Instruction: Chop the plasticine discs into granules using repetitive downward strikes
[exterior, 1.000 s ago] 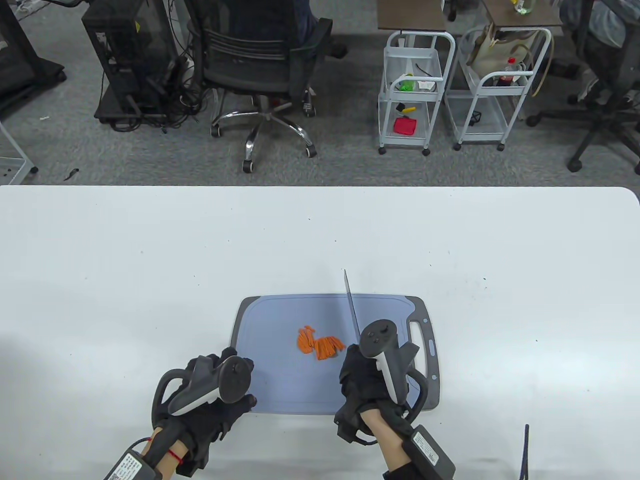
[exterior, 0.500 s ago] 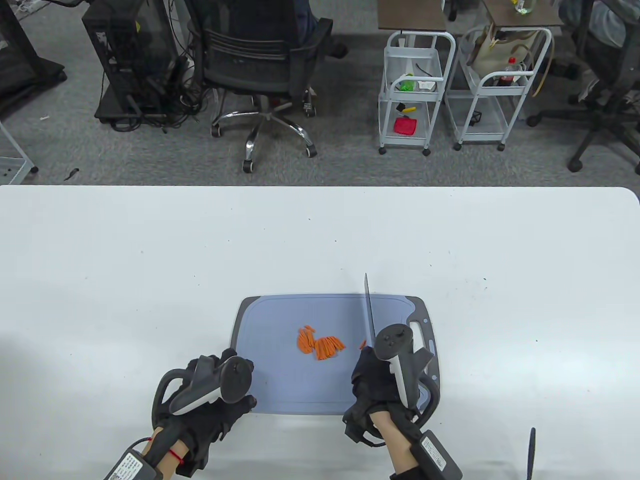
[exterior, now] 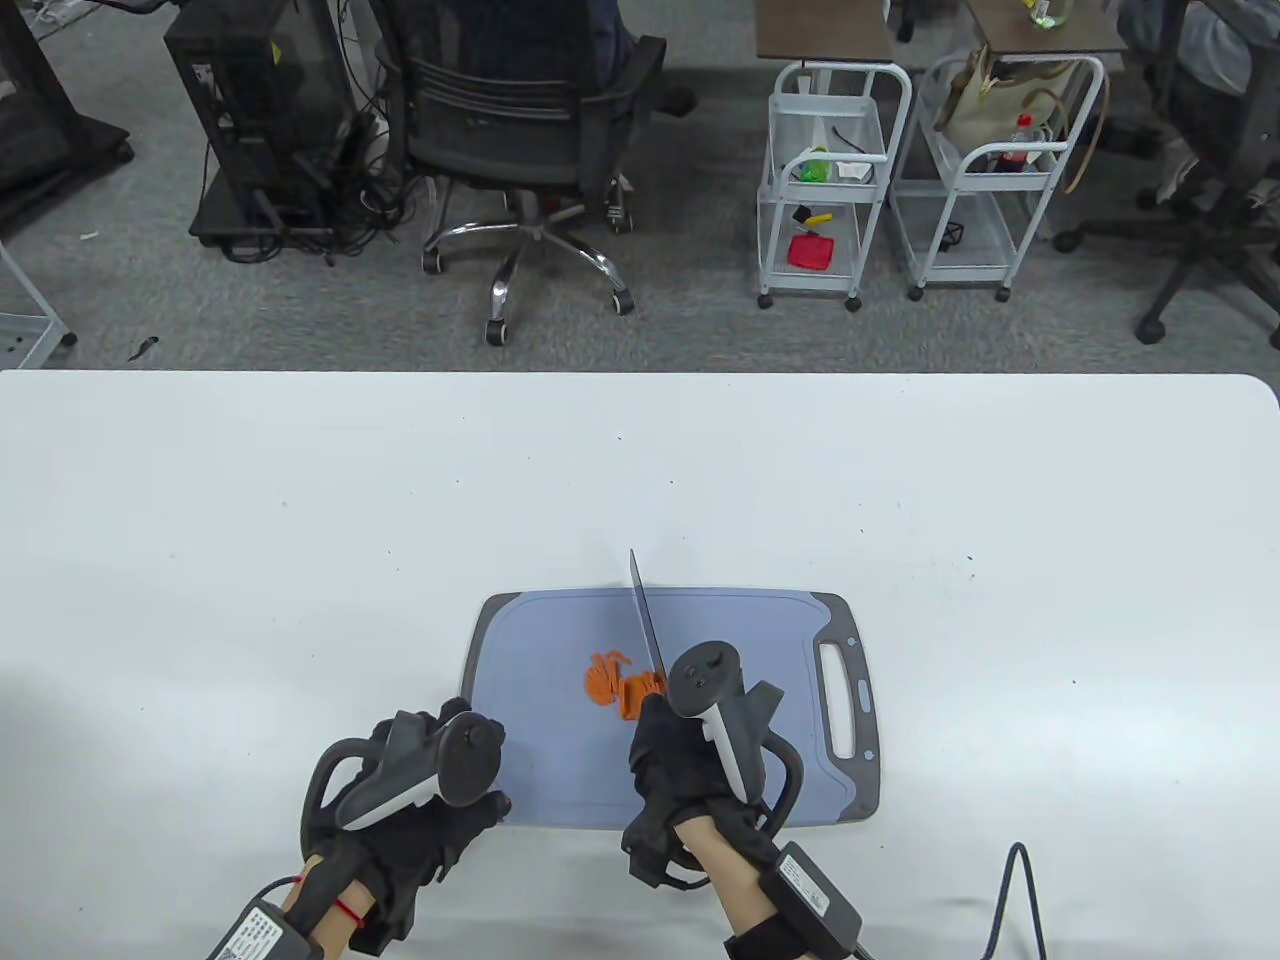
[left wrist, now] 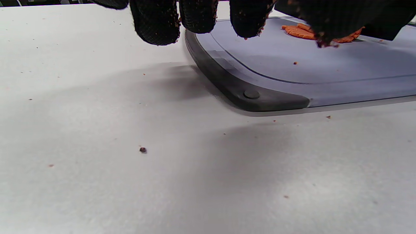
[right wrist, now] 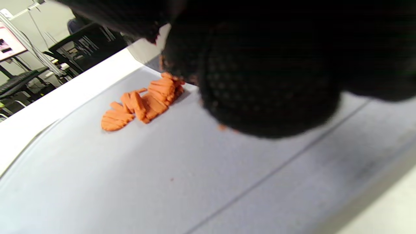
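Note:
Orange plasticine slices lie in a small heap on the blue-grey cutting board. My right hand grips a knife by its handle. The blade points away from me and stands on edge against the right side of the heap. My left hand holds nothing and rests at the board's near left corner. In the left wrist view its fingertips hang over the board's edge. In the right wrist view the heap lies just beyond my gloved right hand; the knife is hidden there.
The board's grip slot is on its right side. Small orange crumbs dot the board and the white table. A black cable lies at the near right. Chairs and carts stand beyond the table's far edge.
My right hand has carried the knife left from the board's right part to the heap. The heap has shifted a little left and bunched up. My left hand has not moved.

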### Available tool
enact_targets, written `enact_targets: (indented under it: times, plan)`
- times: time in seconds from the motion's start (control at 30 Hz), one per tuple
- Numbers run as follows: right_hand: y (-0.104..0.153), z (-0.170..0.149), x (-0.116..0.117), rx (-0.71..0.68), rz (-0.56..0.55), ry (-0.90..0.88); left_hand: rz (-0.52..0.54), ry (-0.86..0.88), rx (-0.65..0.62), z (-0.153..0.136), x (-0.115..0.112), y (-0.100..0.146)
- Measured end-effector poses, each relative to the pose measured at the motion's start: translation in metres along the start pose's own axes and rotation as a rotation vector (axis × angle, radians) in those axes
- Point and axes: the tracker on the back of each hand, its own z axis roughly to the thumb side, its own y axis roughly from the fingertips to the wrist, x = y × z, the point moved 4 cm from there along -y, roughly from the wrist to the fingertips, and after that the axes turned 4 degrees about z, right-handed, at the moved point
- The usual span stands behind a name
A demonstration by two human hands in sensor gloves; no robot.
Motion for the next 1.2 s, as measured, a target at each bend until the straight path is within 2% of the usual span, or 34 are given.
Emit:
enact_targets:
  times: [0.13,0.27,0.37,0.47,0.57,0.73,0.83,0.93,1.07,1.2]
  plan:
    - [-0.001,0.005,-0.018,-0.148,0.003,0.009,0.004,0.002,-0.003,0.001,0.0,0.0]
    - [-0.017,0.023,-0.035,-0.39,-0.021,0.124,0.013,-0.003,-0.001,0.0,0.0,-0.001]
    - [-0.036,0.037,-0.034,-0.535,0.113,0.306,0.012,0.002,0.007,-0.002,-0.001,-0.003]
    - [-0.045,0.045,-0.038,-0.607,0.136,0.378,0.009,0.003,0.016,-0.005,-0.002,-0.004]
    - [-0.053,0.049,-0.038,-0.648,0.18,0.395,0.014,-0.001,0.022,-0.007,-0.002,-0.005]
    - [-0.07,0.052,-0.033,-0.668,0.187,0.483,0.013,-0.01,0.029,-0.008,-0.001,-0.004]
    - [-0.084,0.048,-0.018,-0.66,0.175,0.53,0.01,-0.004,0.035,-0.007,-0.002,-0.004]
    - [-0.096,0.042,-0.008,-0.653,0.213,0.443,-0.001,0.005,0.043,-0.007,-0.002,-0.007]
    - [-0.088,0.049,-0.009,-0.693,0.141,0.477,-0.007,0.007,0.053,-0.009,-0.003,-0.009]
    - [-0.065,0.054,-0.029,-0.746,0.033,0.529,-0.002,0.013,0.062,-0.015,-0.003,-0.006]
